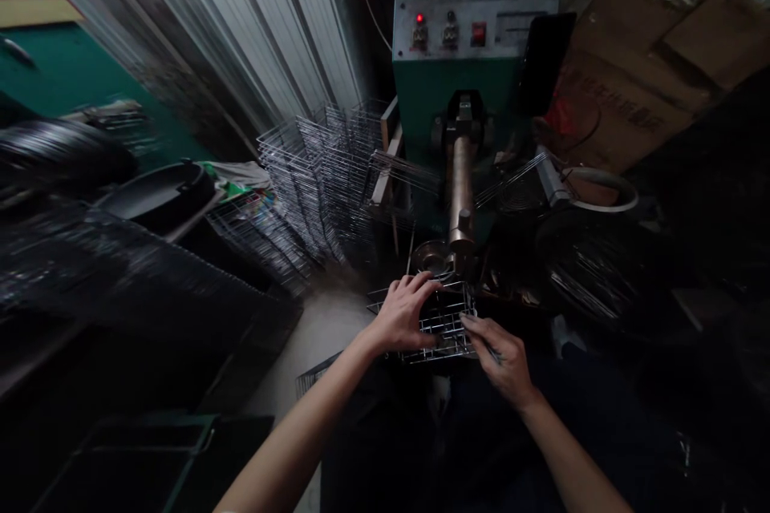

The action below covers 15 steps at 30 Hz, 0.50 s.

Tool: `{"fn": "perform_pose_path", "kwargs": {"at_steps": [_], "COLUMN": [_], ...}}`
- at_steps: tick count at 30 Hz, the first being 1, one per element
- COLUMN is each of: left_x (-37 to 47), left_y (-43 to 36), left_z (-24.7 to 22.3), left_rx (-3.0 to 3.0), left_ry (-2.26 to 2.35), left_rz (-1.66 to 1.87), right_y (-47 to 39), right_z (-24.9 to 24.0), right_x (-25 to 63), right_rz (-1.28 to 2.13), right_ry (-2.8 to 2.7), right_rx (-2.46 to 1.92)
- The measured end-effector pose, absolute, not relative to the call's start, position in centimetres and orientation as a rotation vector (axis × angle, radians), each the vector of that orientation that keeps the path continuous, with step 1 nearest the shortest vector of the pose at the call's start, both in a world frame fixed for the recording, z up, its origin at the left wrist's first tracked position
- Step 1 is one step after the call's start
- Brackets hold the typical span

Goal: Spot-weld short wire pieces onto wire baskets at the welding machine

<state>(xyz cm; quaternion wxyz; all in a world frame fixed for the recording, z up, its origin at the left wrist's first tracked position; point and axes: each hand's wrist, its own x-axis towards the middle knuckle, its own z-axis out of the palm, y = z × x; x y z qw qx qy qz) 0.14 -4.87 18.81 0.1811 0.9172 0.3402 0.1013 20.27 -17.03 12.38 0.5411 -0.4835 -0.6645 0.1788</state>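
Note:
A wire rack [448, 321] lies below the copper-coloured arm of a green machine [421, 96]. My left hand [404, 313] is over the rack's left side, its fingers spread and the thumb lower down near the wires. At the right edge of the rack, my right hand [499, 353] has its fingers closed; a thin piece of metal shows between them, too small and dark to name. The round metal electrode [431, 256] of the machine sits just beyond the rack.
Stacked wire racks [318, 176] stand left of the machine. Thin wires lie on a holder [550, 176] to the right. Cardboard boxes [638, 88] are at the back right. A black pan-like container [156, 196] sits at the left.

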Motion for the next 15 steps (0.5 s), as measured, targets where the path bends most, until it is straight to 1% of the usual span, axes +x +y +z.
{"fn": "perform_pose_path", "kwargs": {"at_steps": [6, 15], "left_x": [0.3, 0.3], "left_y": [-3.3, -2.6], "left_z": [18.9, 19.3], "left_rx": [2.595, 2.610], "left_ry": [0.982, 0.947], "left_rz": [0.222, 0.245], "right_y": [-15.8, -15.0], "right_z": [12.4, 12.6], "right_x": [20.0, 19.9], "right_rz": [0.400, 0.405], "right_ry": [-1.534, -1.521], "right_rx": [-1.115, -1.111]}}
